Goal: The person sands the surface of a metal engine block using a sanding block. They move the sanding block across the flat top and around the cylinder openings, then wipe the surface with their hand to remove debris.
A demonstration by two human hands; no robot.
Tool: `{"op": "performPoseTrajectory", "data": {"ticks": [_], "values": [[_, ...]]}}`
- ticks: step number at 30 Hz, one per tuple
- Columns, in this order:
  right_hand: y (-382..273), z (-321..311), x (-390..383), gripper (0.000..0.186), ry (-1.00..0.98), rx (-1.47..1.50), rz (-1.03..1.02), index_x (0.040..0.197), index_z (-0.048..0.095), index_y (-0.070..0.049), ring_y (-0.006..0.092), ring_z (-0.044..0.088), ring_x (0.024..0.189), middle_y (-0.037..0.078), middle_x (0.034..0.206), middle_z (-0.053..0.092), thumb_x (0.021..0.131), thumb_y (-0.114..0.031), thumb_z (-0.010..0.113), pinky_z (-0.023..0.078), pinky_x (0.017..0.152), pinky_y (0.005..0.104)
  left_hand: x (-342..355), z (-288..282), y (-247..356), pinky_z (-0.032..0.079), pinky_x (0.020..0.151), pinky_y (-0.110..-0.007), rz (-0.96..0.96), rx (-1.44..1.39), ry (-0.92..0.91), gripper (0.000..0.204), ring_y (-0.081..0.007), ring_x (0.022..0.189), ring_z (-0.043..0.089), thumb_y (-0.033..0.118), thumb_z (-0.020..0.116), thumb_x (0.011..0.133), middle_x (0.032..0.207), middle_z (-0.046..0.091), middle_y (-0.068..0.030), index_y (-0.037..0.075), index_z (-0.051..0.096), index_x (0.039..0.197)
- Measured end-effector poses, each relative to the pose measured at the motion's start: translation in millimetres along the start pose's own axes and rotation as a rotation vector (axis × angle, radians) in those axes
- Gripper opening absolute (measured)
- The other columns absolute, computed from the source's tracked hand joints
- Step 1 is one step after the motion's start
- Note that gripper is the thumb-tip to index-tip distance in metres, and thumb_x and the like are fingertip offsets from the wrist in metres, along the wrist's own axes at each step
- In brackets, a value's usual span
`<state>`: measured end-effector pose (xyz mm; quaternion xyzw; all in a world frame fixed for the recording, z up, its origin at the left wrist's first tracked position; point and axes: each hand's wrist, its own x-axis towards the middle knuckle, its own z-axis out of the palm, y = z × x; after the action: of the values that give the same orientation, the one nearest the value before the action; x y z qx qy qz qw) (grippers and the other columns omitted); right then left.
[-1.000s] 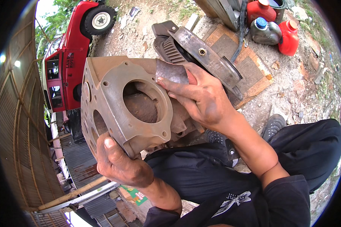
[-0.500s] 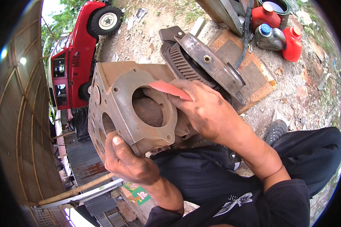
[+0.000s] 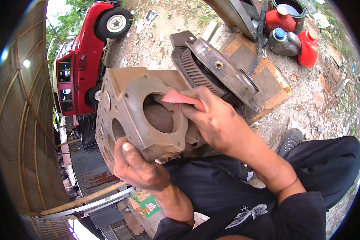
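A brown, lightly rusted engine block point(image 3: 133, 105) stands before me, its machined face with a large round opening turned up toward me. My left hand point(image 3: 141, 166) grips its lower near edge, the thumb resting near a hole in the side. Pinched in my right hand point(image 3: 213, 118) is a folded piece of red sandpaper point(image 3: 183, 99), which lies against the upper right rim of the opening. Fingertips of the right hand are partly hidden behind the sandpaper and the knuckles.
Behind the block, a dark ribbed metal housing point(image 3: 222, 70) lies on a worn wooden board point(image 3: 268, 86). Red and grey plastic jugs point(image 3: 285, 42) stand at the far right. A red car point(image 3: 78, 66) is parked far left. A green carton point(image 3: 147, 203) lies near my left arm.
The sandpaper and my right hand have shifted slightly along the opening's rim, and the paper is bent differently. My left hand keeps its grip. The whole view has moved a little.
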<state>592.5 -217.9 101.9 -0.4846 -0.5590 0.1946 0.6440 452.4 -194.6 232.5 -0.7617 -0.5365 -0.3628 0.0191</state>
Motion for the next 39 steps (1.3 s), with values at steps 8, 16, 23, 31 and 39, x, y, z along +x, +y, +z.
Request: {"op": "performPoseTrajectory", "data": {"ticks": [8, 16, 23, 31, 39], "values": [[0.0, 4.5, 6.7, 0.035, 0.022, 0.046, 0.038, 0.128, 0.073, 0.003, 0.0416, 0.069, 0.109, 0.022, 0.132, 0.066, 0.095, 0.001, 0.060, 0.061, 0.096, 0.0474, 1.2, 3.6, -5.3, 0.046, 0.065, -0.050, 0.157, 0.250, 0.057, 0.046, -0.0417, 0.065, 0.055, 0.027, 0.042, 0.110, 0.077, 0.062, -0.0219, -0.006, 0.062, 0.086], [1.7, 2.3, 9.1, 0.042, 0.014, -0.010, 0.020, 0.133, 0.074, 0.002, 0.0420, 0.068, 0.103, 0.024, 0.114, 0.062, 0.092, 0.003, 0.063, 0.060, 0.089, 0.0481, 4.7, 1.9, 4.1, 0.043, 0.066, -0.052, 0.061, 0.170, 0.014, 0.047, -0.0409, 0.065, 0.051, 0.029, 0.041, 0.106, 0.074, 0.057, -0.0274, -0.008, 0.061, 0.087], [-2.3, 4.1, 8.3, 0.055, 0.005, -0.109, 0.032, 0.143, 0.072, -0.004, 0.0405, 0.067, 0.105, 0.022, 0.115, 0.061, 0.090, 0.004, 0.063, 0.058, 0.093, 0.0473, 7.4, 4.6, -7.1, 0.042, 0.067, -0.054, 0.129, 0.216, 0.065, 0.046, -0.0440, 0.066, 0.052, 0.031, 0.043, 0.106, 0.075, 0.059, -0.0295, -0.007, 0.062, 0.087], [-10.6, -0.5, 7.2, 0.055, 0.038, -0.181, 0.010, 0.139, 0.076, -0.005, 0.0391, 0.064, 0.093, 0.020, 0.101, 0.064, 0.087, 0.009, 0.066, 0.053, 0.085, 0.0462, 7.5, -1.8, 0.7, 0.044, 0.071, -0.058, 0.135, 0.140, 0.004, 0.040, -0.0519, 0.073, 0.061, 0.025, 0.047, 0.105, 0.077, 0.062, -0.0303, -0.006, 0.060, 0.083], [2.4, 9.2, 2.3, 0.048, 0.108, -0.182, -0.083, 0.143, 0.073, -0.006, 0.0424, 0.067, 0.106, 0.025, 0.114, 0.071, 0.095, 0.001, 0.068, 0.052, 0.096, 0.0483, 7.0, -4.3, -4.0, 0.049, 0.073, -0.059, 0.179, 0.149, 0.020, 0.032, -0.0452, 0.077, 0.064, 0.022, 0.055, 0.101, 0.074, 0.064, -0.0244, -0.001, 0.067, 0.082]]}}
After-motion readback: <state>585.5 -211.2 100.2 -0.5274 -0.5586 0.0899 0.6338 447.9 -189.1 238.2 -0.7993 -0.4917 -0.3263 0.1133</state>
